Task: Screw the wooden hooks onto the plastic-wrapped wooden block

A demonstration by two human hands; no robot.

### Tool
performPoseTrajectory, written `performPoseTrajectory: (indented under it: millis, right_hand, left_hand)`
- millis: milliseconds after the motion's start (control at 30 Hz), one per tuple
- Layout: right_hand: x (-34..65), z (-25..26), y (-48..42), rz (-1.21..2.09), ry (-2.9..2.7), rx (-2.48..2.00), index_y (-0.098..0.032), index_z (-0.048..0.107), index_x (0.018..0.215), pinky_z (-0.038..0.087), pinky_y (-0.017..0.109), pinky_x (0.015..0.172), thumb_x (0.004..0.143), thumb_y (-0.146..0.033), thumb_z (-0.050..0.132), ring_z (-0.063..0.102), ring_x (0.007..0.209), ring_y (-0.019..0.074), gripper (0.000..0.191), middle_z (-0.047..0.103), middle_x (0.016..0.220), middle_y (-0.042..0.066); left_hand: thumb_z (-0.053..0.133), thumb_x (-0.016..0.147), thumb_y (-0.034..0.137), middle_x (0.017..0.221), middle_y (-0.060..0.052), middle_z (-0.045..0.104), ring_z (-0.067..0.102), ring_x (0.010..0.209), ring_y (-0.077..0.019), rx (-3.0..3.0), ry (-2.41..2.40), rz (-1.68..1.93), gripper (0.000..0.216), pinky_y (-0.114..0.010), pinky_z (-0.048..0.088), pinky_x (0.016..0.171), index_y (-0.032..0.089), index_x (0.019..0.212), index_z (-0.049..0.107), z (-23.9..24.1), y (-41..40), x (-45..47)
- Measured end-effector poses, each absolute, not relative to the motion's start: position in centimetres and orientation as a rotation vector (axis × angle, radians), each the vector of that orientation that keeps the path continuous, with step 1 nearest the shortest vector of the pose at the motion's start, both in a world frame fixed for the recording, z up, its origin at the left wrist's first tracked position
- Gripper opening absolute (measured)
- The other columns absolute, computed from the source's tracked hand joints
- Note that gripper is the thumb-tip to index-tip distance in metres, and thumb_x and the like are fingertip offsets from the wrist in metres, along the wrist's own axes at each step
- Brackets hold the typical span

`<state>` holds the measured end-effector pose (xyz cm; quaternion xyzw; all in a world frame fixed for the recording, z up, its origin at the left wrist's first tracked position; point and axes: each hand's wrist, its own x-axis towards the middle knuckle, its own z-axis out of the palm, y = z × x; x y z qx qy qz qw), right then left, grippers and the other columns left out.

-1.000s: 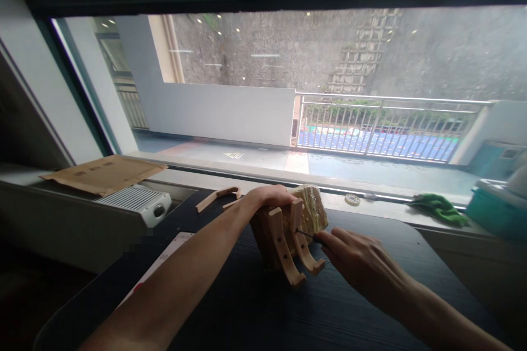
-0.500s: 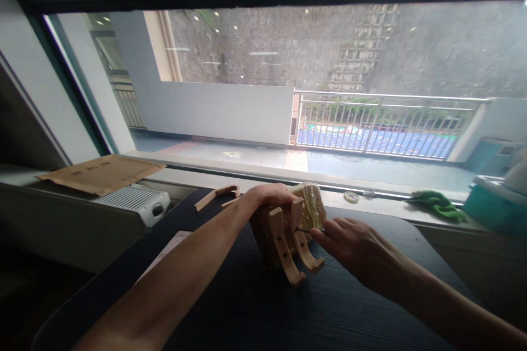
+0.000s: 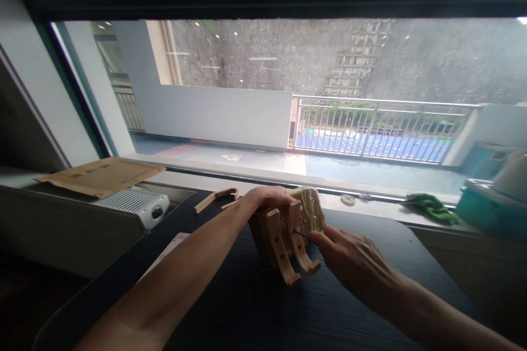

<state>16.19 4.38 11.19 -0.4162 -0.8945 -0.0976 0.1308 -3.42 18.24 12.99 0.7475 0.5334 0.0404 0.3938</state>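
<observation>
A wooden rack (image 3: 284, 230) with two curved hook-shaped pegs stands on edge on the dark table (image 3: 255, 307). My left hand (image 3: 267, 196) grips its top from behind and holds it upright. My right hand (image 3: 349, 260) is closed in a pinch on a thin dark tool (image 3: 300, 234), whose tip touches the right-hand peg (image 3: 300, 241). A plastic-wrapped pale bundle (image 3: 310, 211) sits right behind the rack.
A loose curved wooden peg (image 3: 218, 197) lies at the table's far left edge. On the left are a white ribbed device (image 3: 135, 205) and brown cardboard (image 3: 101, 175). The windowsill holds a green cloth (image 3: 430, 207), a small round thing (image 3: 348, 199) and a teal box (image 3: 489, 211).
My right hand has slid left and a little nearer the rack, bringing the tool's tip onto the right peg. My left hand stays on the rack's top.
</observation>
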Motion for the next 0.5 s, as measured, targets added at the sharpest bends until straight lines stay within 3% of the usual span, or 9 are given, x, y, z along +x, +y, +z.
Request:
performPoseTrajectory:
  millis: [100,167,367,433,500]
  right_hand:
    - [16.4,10.9,4.6,-0.501,-2.712,-0.960,-0.020,0.056,0.101,0.034,0.026,0.052,0.081,-0.005,0.043,0.053,0.062,0.0145,0.029,0.059,0.076,0.002]
    - [16.5,10.1,5.0,-0.457,-2.671,-0.937,-0.019,0.056,0.102,0.035,0.025,0.052,0.083,-0.007,0.041,0.054,0.061,0.0140,0.027,0.060,0.075,0.003]
    - [16.6,8.8,5.4,0.261,-2.186,-1.430,-0.022,0.059,0.096,0.040,0.025,0.053,0.089,-0.034,0.038,0.059,0.059,0.0152,0.026,0.065,0.069,0.000]
    - [16.7,9.5,5.2,0.227,-2.245,-1.452,-0.022,0.059,0.098,0.038,0.025,0.052,0.087,-0.034,0.041,0.059,0.059,0.0157,0.024,0.065,0.069,0.000]
    - [16.8,10.4,4.9,-0.008,-2.414,-1.378,-0.024,0.056,0.104,0.035,0.025,0.052,0.084,-0.026,0.045,0.059,0.062,0.0160,0.023,0.065,0.077,0.001]
  left_hand:
    - [0.064,0.061,0.049,0.083,-0.005,0.069,0.064,0.073,-0.0223,1.880,1.316,0.100,0.039,-0.025,0.050,0.055,0.016,0.081,0.065,12.6,18.4,-4.0]
    - [0.063,0.061,0.051,0.082,-0.005,0.069,0.064,0.072,-0.0224,1.864,1.304,0.100,0.040,-0.026,0.050,0.055,0.016,0.081,0.065,12.4,18.4,-4.3]
    - [0.063,0.061,0.050,0.082,-0.005,0.069,0.065,0.070,-0.0219,1.861,1.329,0.130,0.040,-0.025,0.050,0.054,0.016,0.082,0.064,12.5,18.1,-4.2]
    - [0.064,0.060,0.049,0.079,-0.005,0.069,0.065,0.069,-0.0226,1.875,1.355,0.135,0.040,-0.026,0.050,0.053,0.015,0.081,0.064,12.7,18.0,-4.0]
    - [0.064,0.060,0.048,0.079,-0.006,0.070,0.065,0.068,-0.0228,1.881,1.375,0.137,0.040,-0.026,0.050,0.052,0.015,0.081,0.065,12.8,17.9,-3.9]
